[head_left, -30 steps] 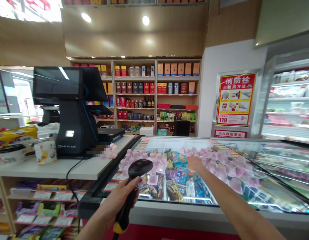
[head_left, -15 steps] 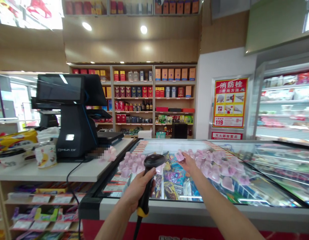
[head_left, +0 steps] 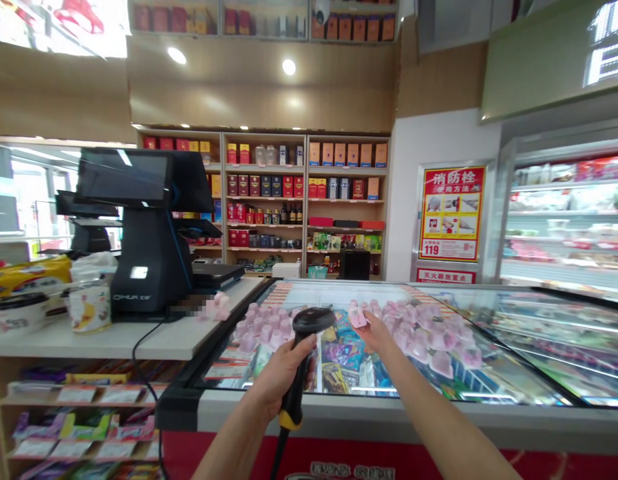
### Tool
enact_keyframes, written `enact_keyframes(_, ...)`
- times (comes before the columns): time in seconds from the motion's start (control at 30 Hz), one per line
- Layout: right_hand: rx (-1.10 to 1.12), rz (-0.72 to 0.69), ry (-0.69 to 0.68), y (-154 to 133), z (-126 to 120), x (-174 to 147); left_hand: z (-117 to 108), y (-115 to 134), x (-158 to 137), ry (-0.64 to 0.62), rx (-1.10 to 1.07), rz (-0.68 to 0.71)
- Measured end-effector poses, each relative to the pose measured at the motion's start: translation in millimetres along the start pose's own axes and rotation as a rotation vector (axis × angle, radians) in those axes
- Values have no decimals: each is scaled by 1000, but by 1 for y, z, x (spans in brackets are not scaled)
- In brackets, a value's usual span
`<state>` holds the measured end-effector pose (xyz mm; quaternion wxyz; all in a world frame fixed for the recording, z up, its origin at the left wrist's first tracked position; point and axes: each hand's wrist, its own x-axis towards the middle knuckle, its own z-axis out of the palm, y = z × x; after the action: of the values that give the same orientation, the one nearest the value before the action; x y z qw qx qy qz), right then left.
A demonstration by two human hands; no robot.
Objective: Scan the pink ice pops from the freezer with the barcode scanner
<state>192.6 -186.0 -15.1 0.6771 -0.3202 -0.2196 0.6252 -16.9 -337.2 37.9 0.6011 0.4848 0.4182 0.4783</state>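
My left hand [head_left: 283, 370] is wrapped round the handle of a black and yellow barcode scanner [head_left: 299, 373], whose head points right. In my right hand [head_left: 375, 332] I pinch a small pink cup [head_left: 359, 317], a barcode label turned up toward the scanner. The cup and the scanner head are a short way apart, above the glass top of a chest freezer [head_left: 309, 400]. More pink cups lie in two groups on the glass: one group [head_left: 263, 325] left of the scanner, a larger one [head_left: 439, 333] right of my right hand. Colourful packets [head_left: 343, 353] show through the glass.
A black checkout terminal [head_left: 149, 247] stands on the white counter [head_left: 189, 347] at left, its cable hanging down the front. Paper cups [head_left: 90, 307] and yellow packages [head_left: 33, 277] are beside it. Shelves of boxes [head_left: 263, 187] line the back; a refrigerated display [head_left: 563, 220] is at right.
The pink cup in my right hand has turned so its label faces up more, and the hand has shifted slightly left. The scanner has moved slightly right. The view has shifted a little.
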Motion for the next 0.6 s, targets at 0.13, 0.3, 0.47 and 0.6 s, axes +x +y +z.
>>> enact_keyframes(0.13, 6, 10, 21, 4, 1, -4, -3, -4, -2, 18, -12, -10)
enact_keyframes(0.3, 52, 13, 1, 8, 4, -5, -2, -7, -7, -2, -34, -34)
enact_keyframes(0.47, 51, -24, -21, 16, 0, 4, -15, -7, -2, 17, -14, -36)
enact_keyframes(0.6, -124, -88, -49, 28, -6, 5, -29, -12, 4, 48, -1, -44)
